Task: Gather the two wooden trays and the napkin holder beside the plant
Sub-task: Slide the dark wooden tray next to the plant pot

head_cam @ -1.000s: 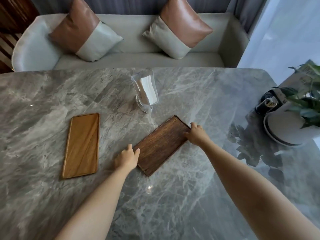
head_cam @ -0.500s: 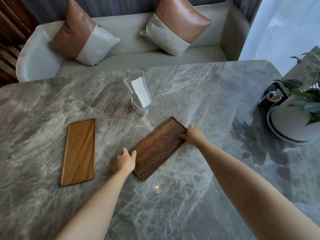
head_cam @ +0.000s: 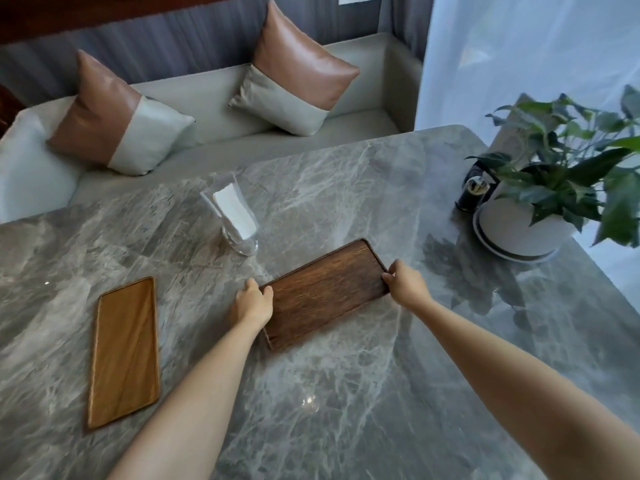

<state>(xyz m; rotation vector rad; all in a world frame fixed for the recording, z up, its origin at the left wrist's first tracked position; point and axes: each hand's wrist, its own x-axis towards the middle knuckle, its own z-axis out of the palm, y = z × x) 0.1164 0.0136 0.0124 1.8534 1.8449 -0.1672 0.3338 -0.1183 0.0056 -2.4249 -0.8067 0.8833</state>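
Observation:
A dark wooden tray (head_cam: 325,292) lies at the middle of the grey marble table (head_cam: 346,393). My left hand (head_cam: 252,301) grips its near-left end and my right hand (head_cam: 405,284) grips its far-right end. A lighter wooden tray (head_cam: 124,351) lies flat to the left, untouched. Behind the dark tray stands a clear napkin holder (head_cam: 232,216) with white napkins inside. The plant (head_cam: 568,181) in a white pot (head_cam: 519,226) stands at the table's right edge.
A small dark bottle (head_cam: 472,194) stands just left of the pot. A grey sofa (head_cam: 214,109) with two brown-and-grey cushions runs behind the table's far edge. Bare marble lies between the dark tray and the pot.
Both hands have stayed on the dark tray, which has turned a little and shifted right toward the plant. The view has lifted, showing more of the plant and sofa.

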